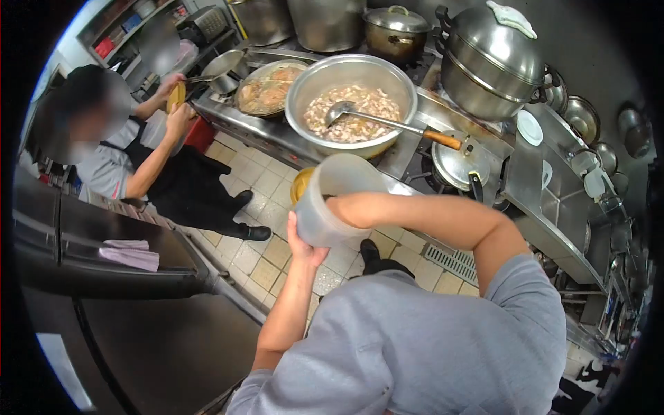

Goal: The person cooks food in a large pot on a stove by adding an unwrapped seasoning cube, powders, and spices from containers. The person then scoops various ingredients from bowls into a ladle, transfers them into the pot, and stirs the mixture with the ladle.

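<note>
My left hand (304, 241) grips a translucent plastic tub (319, 218) from its lower side and holds it tilted in front of my body. My right hand (349, 209) reaches inside the tub through its mouth, and its fingers are hidden there. Just beyond, on the stove, a large metal basin (408, 107) holds chopped, pale pinkish food (370, 102) in liquid. A ladle (387, 121) with a wooden handle rests in the basin, its handle pointing right over the rim. Part of a yellow container (301, 184) shows behind the tub.
A wide pan of food (270, 88) sits left of the basin, with a lidded pot (396, 31) behind. A big steamer (491, 62) and a lidded pan (460, 162) stand right. A co-worker (138, 145) is at left. A floor drain grate (451, 264) lies near my feet.
</note>
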Demonstrator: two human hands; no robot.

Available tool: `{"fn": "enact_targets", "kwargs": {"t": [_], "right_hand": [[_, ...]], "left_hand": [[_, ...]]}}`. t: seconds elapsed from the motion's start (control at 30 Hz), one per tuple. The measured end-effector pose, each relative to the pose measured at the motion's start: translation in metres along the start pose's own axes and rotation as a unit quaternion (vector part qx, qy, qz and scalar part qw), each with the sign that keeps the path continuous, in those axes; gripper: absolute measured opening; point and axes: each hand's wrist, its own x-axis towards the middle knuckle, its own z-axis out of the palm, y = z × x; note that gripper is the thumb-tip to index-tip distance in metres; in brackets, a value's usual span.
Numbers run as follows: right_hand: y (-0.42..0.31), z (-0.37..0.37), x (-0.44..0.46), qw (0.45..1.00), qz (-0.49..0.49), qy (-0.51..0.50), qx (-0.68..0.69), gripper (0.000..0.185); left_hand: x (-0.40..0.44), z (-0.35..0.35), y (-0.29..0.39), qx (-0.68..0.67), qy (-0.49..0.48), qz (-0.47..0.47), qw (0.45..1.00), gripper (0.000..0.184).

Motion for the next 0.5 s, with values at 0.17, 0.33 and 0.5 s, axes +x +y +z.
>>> {"fn": "enact_targets", "kwargs": {"t": [0.17, 0.33, 0.5], "right_hand": [[0.013, -0.107, 0.024, 0.950, -0.217, -0.163, -0.153, 0.021], [0.061, -0.221, 0.038, 0.987, -0.134, -0.032, 0.080, 0.015], [0.153, -0.260, 0.074, 1.000, -0.008, 0.019, -0.002, 0.018]], "left_hand": [[0.053, 0.034, 0.010, -0.077, -0.055, -0.036, 0.995, 0.085], [0.079, 0.057, 0.026, -0.095, -0.041, 0.001, 0.995, 0.088], [0.083, 0.036, 0.047, -0.095, 0.007, 0.047, 0.994, 0.088]]}}
